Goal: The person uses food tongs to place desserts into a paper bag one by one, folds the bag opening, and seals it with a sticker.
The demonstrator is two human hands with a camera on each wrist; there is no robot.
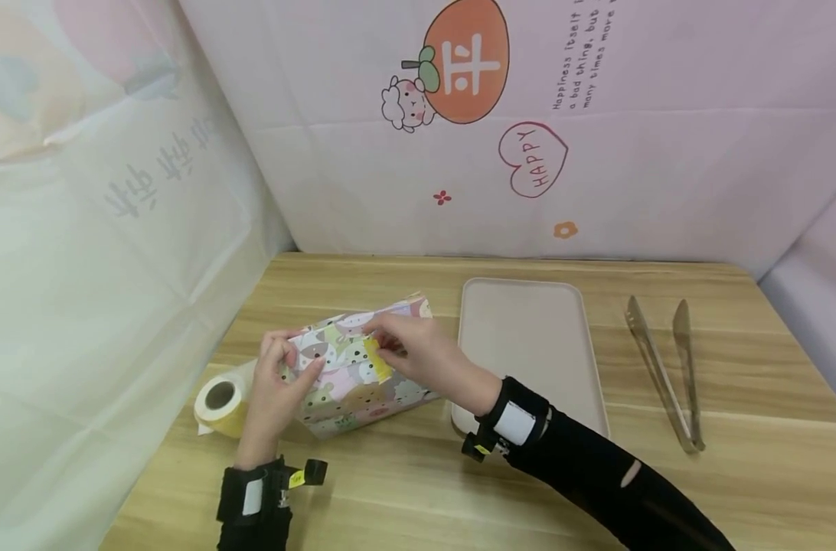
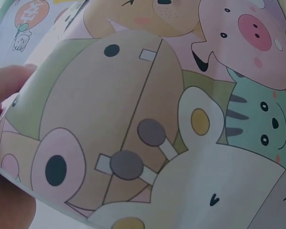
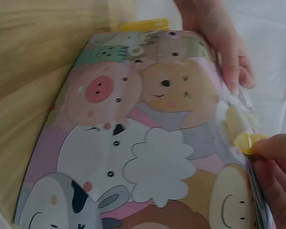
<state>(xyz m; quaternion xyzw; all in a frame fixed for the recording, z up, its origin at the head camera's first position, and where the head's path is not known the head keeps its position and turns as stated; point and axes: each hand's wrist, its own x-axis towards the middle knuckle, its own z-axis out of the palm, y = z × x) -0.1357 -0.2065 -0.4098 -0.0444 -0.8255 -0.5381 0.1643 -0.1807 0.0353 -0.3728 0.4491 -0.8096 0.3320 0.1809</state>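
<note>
A package in cartoon-animal wrapping paper (image 1: 363, 398) lies on the table, slightly turned. My left hand (image 1: 273, 398) grips its left end, fingers on the far side and thumb over the top; the left wrist view shows fingers (image 2: 12, 90) curled at the paper's edge. Over the top of the package, my right hand (image 1: 432, 356) pinches a short strip of yellow tape (image 1: 380, 360). Part of that strip lies along the paper seam; in the right wrist view, its end (image 3: 248, 142) is between thumb and finger.
Left of the package, beside the left forearm, stands a roll of yellow tape (image 1: 221, 402). A pale rectangular tray (image 1: 528, 344) lies to the right, partly under the right wrist. Metal tongs (image 1: 659, 375) lie farther right. Printed cloth (image 1: 363, 184) hangs behind the table.
</note>
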